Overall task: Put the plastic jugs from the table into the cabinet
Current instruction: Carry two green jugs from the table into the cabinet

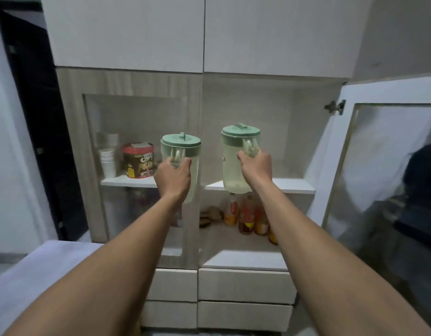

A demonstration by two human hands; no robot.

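Note:
I hold two clear plastic jugs with pale green lids up in front of the cabinet [255, 98]. My left hand [173, 177] grips the handle of the left jug [194, 163], which hangs in front of the cabinet's middle post. My right hand [255, 167] grips the handle of the right jug [231, 166], held in the open right compartment just above the white upper shelf [294, 185]. Both jugs are upright and off any surface.
The right glass door [379, 170] stands swung open; the left glass door [137, 122] is closed. Behind it sit stacked paper cups [108, 162] and a red cereal tub [138, 160]. Several bottles [248, 214] stand on the lower shelf. A white table [35, 275] corner lies at lower left.

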